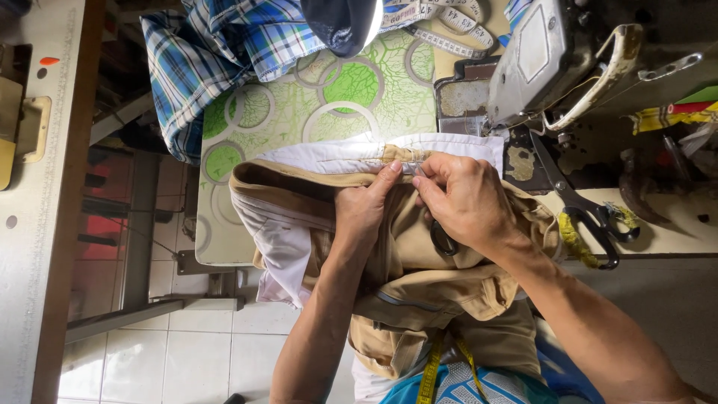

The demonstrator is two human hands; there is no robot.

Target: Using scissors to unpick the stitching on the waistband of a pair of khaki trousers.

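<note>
Trousers (419, 284) in tan cloth lie over our lap and up onto the table (299, 112), waistband by the sewing machine (568, 52). Our left hand (363, 206) pinches the waistband flat, while our right hand (467, 198), closed on a small dark snipper (443, 241), pinches the seam (410, 158). We judge the seam work half done; scissors (591, 213) lie unused.

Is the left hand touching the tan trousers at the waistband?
Touching. The head view shows the left hand gripping the tan trousers, its fingers pinching the waistband edge beside the right hand.
</note>
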